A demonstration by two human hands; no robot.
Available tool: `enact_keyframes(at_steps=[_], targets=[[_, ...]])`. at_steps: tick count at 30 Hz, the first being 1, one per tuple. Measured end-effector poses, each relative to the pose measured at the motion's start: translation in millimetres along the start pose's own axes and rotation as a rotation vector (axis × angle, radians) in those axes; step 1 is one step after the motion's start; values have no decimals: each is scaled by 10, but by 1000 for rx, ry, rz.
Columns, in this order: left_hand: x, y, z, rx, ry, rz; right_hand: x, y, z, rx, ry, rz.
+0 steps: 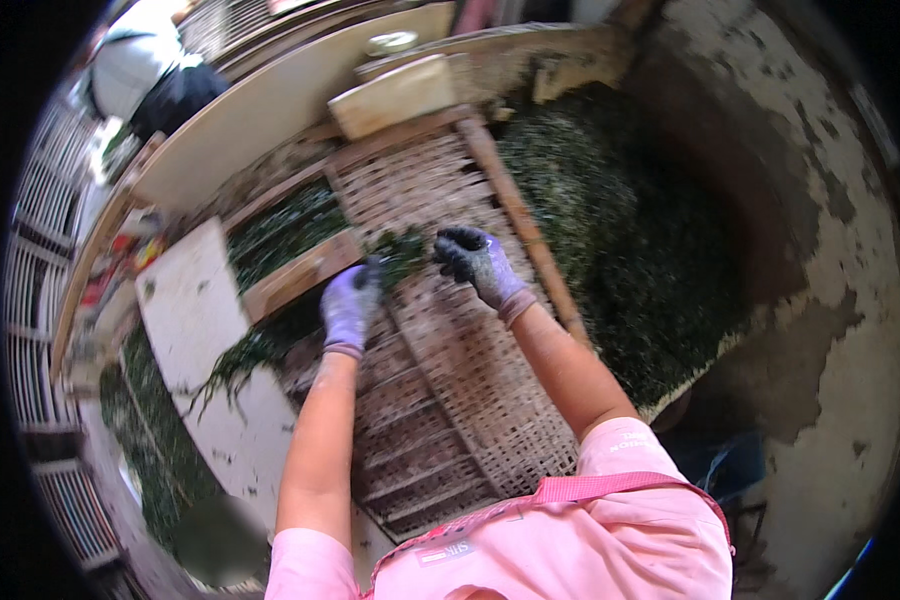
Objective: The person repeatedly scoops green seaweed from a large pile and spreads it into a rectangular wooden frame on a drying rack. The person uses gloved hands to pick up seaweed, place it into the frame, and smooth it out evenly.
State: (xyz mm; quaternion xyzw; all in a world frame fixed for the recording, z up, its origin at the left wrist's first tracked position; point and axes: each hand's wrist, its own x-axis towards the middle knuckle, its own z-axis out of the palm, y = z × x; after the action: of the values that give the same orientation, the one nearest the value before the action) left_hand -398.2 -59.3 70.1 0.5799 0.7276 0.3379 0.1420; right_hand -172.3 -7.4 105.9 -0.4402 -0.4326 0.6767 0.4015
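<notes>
Both hands wear purple gloves with dark coated fingers. My left hand [351,300] is at the near end of a wooden block [300,276], beside a small bunch of dark green leafy strands [397,255]; its fingertips are blurred, so its hold cannot be told. Just right of the bunch, my right hand [476,262] is raised over a woven slatted mat [465,330], fingers curled, with nothing plainly in them. More green strands [289,214] lie in a framed section beyond the block. Others [232,367] trail over a pale board [195,292] on the left.
A large heap of dark green leafy matter [645,247] fills the right side, past a wooden rail [525,225]. A pale block [394,97] and a round lid-like object [391,43] are at the back. Another person [139,75] bends at upper left. More greenery [154,427] lies lower left.
</notes>
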Motion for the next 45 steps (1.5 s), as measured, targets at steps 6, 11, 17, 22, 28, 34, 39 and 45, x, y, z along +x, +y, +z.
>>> enact_keyframes(at_steps=[6,11,17,22,28,34,39,45], targets=[[55,246,285,332,15,-222,-442,755,-2399,-528,761,-429],[11,36,269,402,172,-144,-1291,828,-3413,-1343,1147,-97],[72,121,372,344,148,-93,-202,1157,-2693,-1066,843,-315],[43,59,345,326,170,-84,-257,1281,-2866,-249,689,-192],[-23,-84,327,341,214,-24,-915,1498,-2703,-1247,643,-228],[9,161,370,269,255,0,-254,1030,-2924,-595,736,-328],[3,156,42,296,-67,-157,-145,-150,-1539,-174,217,-219],[-263,48,-263,-1015,-82,-84,306,-8,704,-742,-386,-710]])
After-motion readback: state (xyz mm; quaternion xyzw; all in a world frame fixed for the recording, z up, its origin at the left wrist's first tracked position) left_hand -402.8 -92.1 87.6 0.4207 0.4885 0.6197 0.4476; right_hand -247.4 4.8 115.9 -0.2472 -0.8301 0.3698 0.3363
